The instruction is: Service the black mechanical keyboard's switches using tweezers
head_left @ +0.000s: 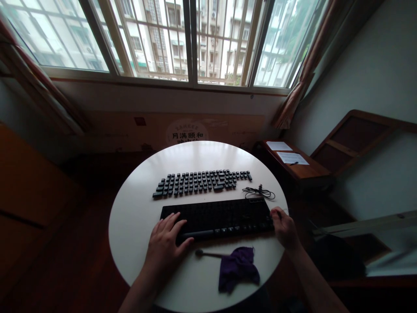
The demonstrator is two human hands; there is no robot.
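A black keyboard point(211, 217) lies across the round white table, with keycaps along its front row and most of its upper face dark and bare-looking. My left hand point(167, 237) rests on its left end, fingers spread and thumb at the front edge. At the right end, my right hand point(283, 226) is closed in a pinch beside the keyboard's edge; a thin wire-like line shows by the fingers, but what they hold is hidden. Behind the keyboard, loose dark keycaps point(195, 182) stand in rows. Its coiled black cable point(259, 191) lies at the back right.
In front of the keyboard lie a brush point(208, 254) and a crumpled purple cloth point(237, 269) over its handle end. The rounded table edge point(112, 221) curves around. A low wooden stand point(302, 171) with papers and a pen is at the right, below the barred window.
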